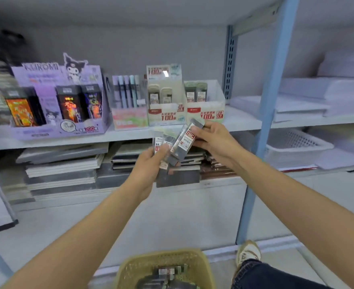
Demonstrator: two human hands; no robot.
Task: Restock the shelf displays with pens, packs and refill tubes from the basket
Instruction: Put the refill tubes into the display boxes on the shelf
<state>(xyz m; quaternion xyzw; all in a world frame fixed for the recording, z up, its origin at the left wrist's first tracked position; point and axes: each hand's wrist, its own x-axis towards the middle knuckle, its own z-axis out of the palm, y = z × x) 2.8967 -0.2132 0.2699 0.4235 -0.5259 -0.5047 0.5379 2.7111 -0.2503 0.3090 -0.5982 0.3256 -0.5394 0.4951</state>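
bundle point(163, 148) of refill tubes is gripped in the left hand point(149, 163), fingers curled round the lower ends, tops fanned upward. one tube point(186, 140) is pinched near its upper end by the right hand point(213, 140), thumb and fingertips closed on it, its lower end lying against the bundle. both are held in the air just in front of the shelf point(244, 122) edge, below the two refill boxes.

step judged: one tube being separated from the bundle for slotting into a box. task judged partway: spare tubes point(168, 272) are seen in the basket point(130, 265) on the floor below.

left box point(165, 116) and right box point(208, 114) stand side by side. each holds a few upright tubes, and room appears to be left. different size marks are carried on the box fronts. the tube's label is too blurred to be matched from here, so it should be checked against the box mark before placing.

to be done well:
- tube to be drawn fully clear of the bundle, so the others aren't dragged out. a firm grip on the bundle is needed.
- tube to be turned upright, label forward, and lowered in beside the standing tubes, not pushed against them. they look light and likely to topple.
- the left box's tall header card should be cleared on the way in.
- pen box point(128, 119), just left of the refill boxes, is to be left alone.
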